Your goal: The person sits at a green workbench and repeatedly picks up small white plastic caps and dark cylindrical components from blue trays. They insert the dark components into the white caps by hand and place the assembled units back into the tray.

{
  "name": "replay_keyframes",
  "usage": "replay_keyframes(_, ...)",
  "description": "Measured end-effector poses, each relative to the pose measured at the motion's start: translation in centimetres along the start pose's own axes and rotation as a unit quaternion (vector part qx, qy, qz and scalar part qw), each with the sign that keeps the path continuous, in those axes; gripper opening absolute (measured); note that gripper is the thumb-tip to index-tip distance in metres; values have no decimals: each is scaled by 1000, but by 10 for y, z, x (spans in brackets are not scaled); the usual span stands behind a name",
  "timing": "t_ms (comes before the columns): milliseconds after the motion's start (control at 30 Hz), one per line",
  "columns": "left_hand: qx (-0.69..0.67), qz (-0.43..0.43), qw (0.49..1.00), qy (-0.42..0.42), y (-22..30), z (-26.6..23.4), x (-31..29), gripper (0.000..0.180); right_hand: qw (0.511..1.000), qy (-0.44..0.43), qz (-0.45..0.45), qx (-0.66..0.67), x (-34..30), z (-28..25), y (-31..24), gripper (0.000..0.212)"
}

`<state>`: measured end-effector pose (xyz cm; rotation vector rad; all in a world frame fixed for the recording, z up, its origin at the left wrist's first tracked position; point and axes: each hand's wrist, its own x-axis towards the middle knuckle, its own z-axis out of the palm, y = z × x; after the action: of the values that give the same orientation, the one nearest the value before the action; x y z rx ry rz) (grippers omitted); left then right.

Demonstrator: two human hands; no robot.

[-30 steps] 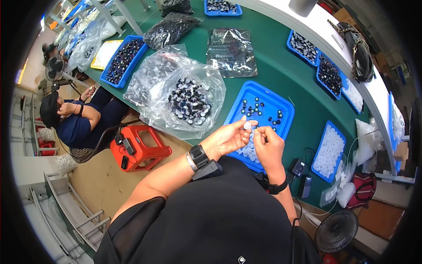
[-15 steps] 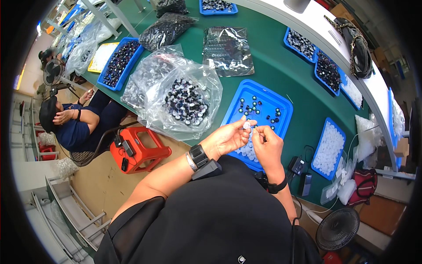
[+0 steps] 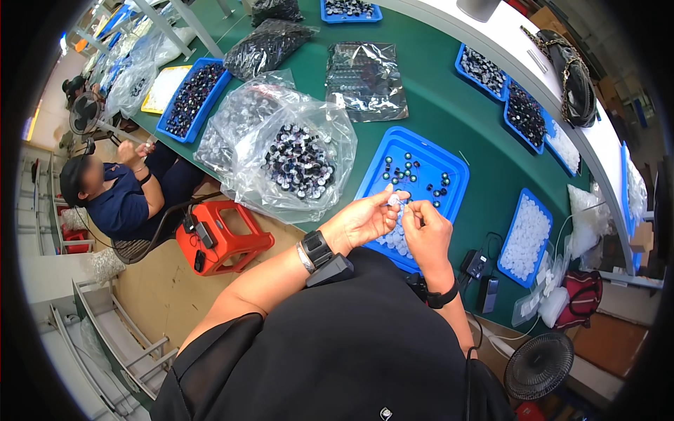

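Observation:
Over the near part of a blue tray [image 3: 451,163], my two hands meet around a small clear-white round piece [image 3: 394,201]. My left hand [image 3: 370,219] pinches it between thumb and fingers. My right hand [image 3: 429,234] is closed in a pinch at the piece's right side; whatever its fingertips grip is hidden or too small to make out. Farther back in the tray lie several small dark round parts [image 3: 406,172] with greenish tops. White translucent pieces [image 3: 395,242] are heaped at its near end, partly covered by my hands.
An open clear bag [image 3: 298,163] of black-and-clear parts lies left of the tray. To the right stands a blue tray of white pieces [image 3: 525,237], near black adapters [image 3: 474,263]. A flat dark plastic pack [image 3: 365,81] lies behind. A co-worker [image 3: 116,182] sits left, beyond a red stool [image 3: 223,237].
My hands stay nearly in place, with the small piece still between them. The co-worker at the left has lowered a hand from the face and brought both hands together in front.

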<state>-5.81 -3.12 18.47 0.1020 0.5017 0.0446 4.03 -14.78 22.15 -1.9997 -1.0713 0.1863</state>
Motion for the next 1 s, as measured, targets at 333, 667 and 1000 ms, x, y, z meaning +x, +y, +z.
replay_keyframes(333,3,3,1000,-30,-6,-2,3,30,1000,-6,-2,14,0,2,-2,6)
replay_keyframes(667,-5,-4,1000,-8,-6,-3,3,34,1000,-7,-1,6,-1,0,-2,6)
replay_keyframes(1000,32,12,999,8,-6,1,2,33,1000,-9,-7,10,0,1,2,6)
